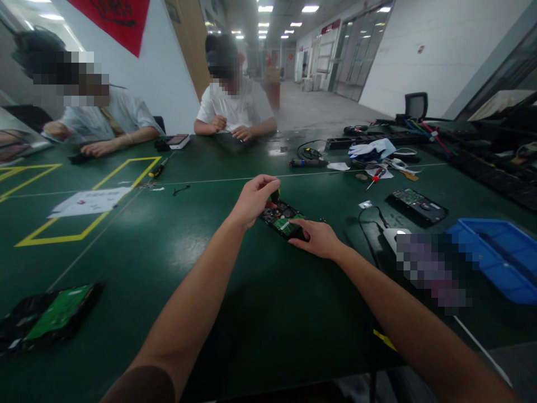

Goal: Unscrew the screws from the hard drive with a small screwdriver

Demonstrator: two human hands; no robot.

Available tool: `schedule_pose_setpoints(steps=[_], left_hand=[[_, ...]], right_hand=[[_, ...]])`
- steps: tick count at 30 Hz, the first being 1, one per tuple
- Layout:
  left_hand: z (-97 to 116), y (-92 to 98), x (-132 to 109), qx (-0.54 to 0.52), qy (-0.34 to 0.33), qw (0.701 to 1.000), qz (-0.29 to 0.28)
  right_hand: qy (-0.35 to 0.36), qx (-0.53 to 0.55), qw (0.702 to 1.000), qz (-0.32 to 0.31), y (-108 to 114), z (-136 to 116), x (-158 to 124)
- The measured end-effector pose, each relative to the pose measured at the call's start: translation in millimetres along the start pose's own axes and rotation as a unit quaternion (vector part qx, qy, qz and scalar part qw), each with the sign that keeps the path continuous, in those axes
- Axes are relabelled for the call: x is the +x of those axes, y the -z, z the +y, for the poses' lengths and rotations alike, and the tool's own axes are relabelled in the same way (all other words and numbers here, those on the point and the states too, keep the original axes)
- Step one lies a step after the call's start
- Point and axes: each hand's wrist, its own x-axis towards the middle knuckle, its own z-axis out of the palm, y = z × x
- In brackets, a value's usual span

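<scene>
On the green table in front of me lies a black hard drive [285, 225] with a green circuit board facing up. My left hand [258, 197] is closed around a short black-and-yellow screwdriver [276, 195] standing upright over the drive's far left end. Its tip is hidden by my fingers and the drive. My right hand [318, 239] grips the near right end of the drive, thumb along the near side and fingers over the board.
Another hard drive [62, 313] lies at the near left, and one [417, 206] at the right. A blue bin [503, 252], a partly blurred phone-like object [392, 238], a red screwdriver [375, 178] and gloves [371, 150] are on the right. Two people [237, 109] sit across.
</scene>
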Motion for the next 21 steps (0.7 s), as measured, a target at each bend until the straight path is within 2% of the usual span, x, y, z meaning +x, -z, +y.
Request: schedule_pose_setpoints(steps=[10,17,21], left_hand=[[2.4,-1.1,-0.8,-0.071,0.03,0.997,-0.005],[0.1,1.0,1.4,-0.023,0.01,1.0,0.002],[2.2,-0.2,0.2,-0.037,0.019,0.999,-0.008]], right_hand=[[-0.001,-0.001,1.0,-0.005,0.2,0.1,0.3],[0.002,-0.005,1.0,0.002,-0.9,1.1,-0.5],[0.0,-0.004,1.0,-0.001,-0.1,0.5,-0.6]])
